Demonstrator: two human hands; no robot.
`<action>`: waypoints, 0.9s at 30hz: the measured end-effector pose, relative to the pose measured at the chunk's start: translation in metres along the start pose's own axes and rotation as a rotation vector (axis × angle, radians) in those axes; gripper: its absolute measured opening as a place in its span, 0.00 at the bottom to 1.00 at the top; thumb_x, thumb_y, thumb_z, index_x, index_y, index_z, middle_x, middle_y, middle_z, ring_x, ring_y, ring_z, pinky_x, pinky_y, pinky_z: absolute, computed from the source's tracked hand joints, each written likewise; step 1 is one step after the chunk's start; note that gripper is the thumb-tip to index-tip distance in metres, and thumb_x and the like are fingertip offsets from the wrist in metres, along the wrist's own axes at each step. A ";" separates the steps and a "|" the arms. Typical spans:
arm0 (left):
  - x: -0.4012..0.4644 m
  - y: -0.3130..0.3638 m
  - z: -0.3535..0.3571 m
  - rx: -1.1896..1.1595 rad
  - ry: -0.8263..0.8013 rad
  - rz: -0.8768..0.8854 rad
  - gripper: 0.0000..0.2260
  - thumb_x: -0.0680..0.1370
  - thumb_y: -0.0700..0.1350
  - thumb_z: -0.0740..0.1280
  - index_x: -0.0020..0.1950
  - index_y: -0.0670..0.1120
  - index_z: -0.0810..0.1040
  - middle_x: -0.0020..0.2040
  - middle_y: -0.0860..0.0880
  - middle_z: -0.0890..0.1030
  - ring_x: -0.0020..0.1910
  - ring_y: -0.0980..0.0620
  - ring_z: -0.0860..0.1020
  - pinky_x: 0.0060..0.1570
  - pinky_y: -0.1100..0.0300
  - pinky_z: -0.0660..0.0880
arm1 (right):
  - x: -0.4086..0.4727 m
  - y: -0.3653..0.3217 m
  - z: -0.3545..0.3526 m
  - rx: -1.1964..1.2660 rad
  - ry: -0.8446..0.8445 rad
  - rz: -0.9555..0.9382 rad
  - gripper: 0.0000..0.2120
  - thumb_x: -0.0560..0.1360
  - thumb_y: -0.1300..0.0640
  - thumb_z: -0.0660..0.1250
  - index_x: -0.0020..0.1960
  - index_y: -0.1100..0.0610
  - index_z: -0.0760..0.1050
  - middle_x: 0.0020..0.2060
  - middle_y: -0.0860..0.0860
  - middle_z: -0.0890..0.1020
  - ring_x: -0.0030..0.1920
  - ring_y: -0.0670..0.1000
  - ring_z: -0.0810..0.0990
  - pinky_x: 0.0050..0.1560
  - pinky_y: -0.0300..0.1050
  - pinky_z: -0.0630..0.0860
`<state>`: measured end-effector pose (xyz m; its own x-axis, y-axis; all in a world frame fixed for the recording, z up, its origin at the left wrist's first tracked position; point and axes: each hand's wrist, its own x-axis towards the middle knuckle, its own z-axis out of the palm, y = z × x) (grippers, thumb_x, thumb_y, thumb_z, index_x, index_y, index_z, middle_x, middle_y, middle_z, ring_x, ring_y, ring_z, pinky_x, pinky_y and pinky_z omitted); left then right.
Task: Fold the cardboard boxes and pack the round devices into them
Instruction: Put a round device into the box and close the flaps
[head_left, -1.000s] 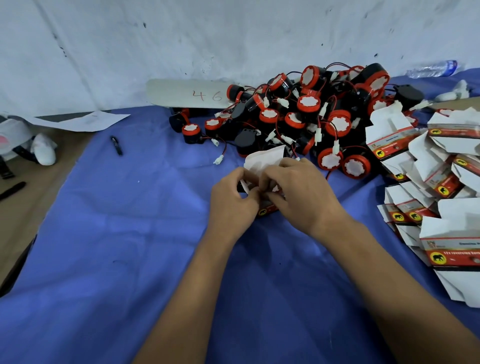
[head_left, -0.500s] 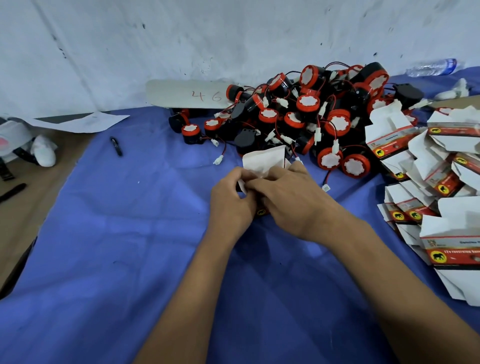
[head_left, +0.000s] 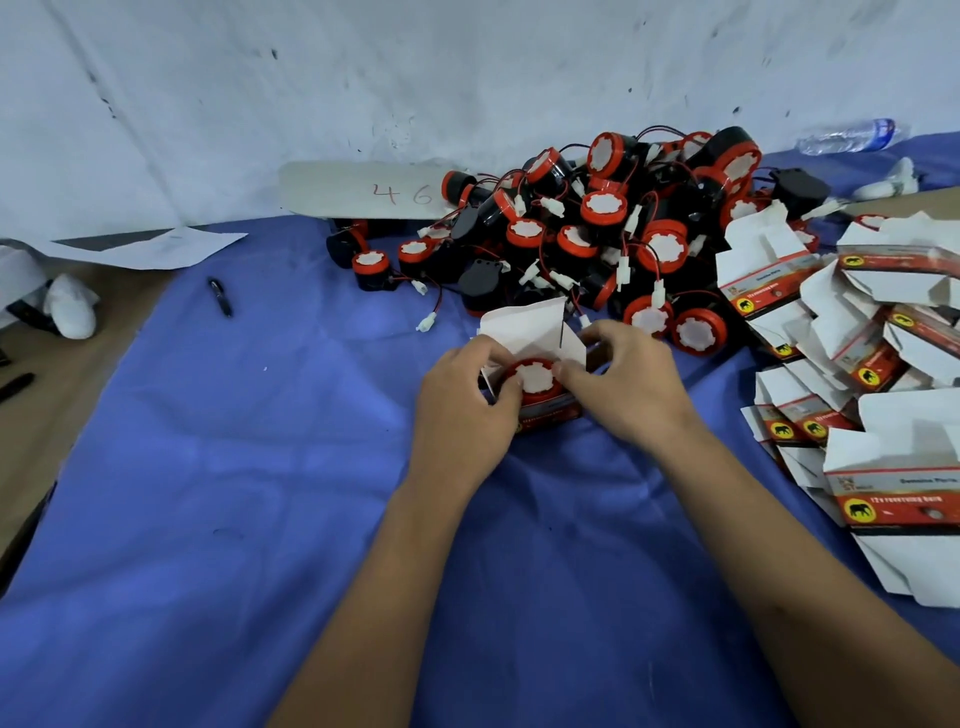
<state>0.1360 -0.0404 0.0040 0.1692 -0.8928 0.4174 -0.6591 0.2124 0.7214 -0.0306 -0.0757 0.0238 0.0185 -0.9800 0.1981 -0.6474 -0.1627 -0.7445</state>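
A small white-and-red cardboard box (head_left: 524, 327) stands open on the blue cloth (head_left: 234, 467), its white lid flap raised. Inside it sits a round device (head_left: 536, 378) with a red rim and white face up. My left hand (head_left: 462, 400) grips the box's left side, thumb at the device's rim. My right hand (head_left: 623, 379) holds the box's right side, its thumb touching the device and its fingers curled over the flap. A heap of round black-and-red devices (head_left: 613, 234) with wires lies behind. Unfolded flat boxes (head_left: 852, 332) are piled at the right.
A black pen (head_left: 221, 297) lies on the cloth at the left. A grey strip marked "46" (head_left: 363, 189) leans at the wall. A sheet of paper (head_left: 150, 248) and a white wad (head_left: 70, 310) sit at far left, a plastic bottle (head_left: 852, 135) at far right.
My hands have spread apart over the box. The device's red-and-white face, covered by my fingers before, is now exposed inside the open box, and the lid flap stands higher.
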 end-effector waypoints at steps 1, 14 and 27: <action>0.000 0.001 0.001 -0.033 0.006 -0.032 0.05 0.77 0.44 0.74 0.51 0.52 0.81 0.46 0.53 0.82 0.42 0.54 0.79 0.40 0.60 0.75 | 0.001 0.002 0.000 0.057 -0.039 0.053 0.08 0.76 0.51 0.73 0.46 0.55 0.79 0.38 0.49 0.83 0.36 0.51 0.84 0.35 0.48 0.81; 0.004 0.000 0.001 -0.202 -0.002 -0.145 0.09 0.76 0.42 0.76 0.48 0.55 0.80 0.46 0.57 0.82 0.46 0.61 0.77 0.37 0.69 0.73 | 0.007 0.006 -0.003 0.543 -0.063 0.345 0.37 0.81 0.31 0.51 0.46 0.63 0.80 0.31 0.58 0.84 0.27 0.57 0.83 0.26 0.46 0.79; -0.001 -0.002 0.001 -0.443 0.059 -0.172 0.19 0.77 0.32 0.67 0.59 0.55 0.74 0.47 0.50 0.85 0.46 0.51 0.83 0.44 0.55 0.80 | 0.004 0.013 0.003 0.540 -0.329 0.156 0.06 0.82 0.56 0.68 0.54 0.51 0.84 0.42 0.48 0.88 0.36 0.47 0.81 0.34 0.42 0.78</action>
<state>0.1361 -0.0402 0.0017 0.2983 -0.9084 0.2930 -0.2445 0.2240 0.9434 -0.0366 -0.0817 0.0127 0.2430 -0.9667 -0.0801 -0.1886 0.0339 -0.9815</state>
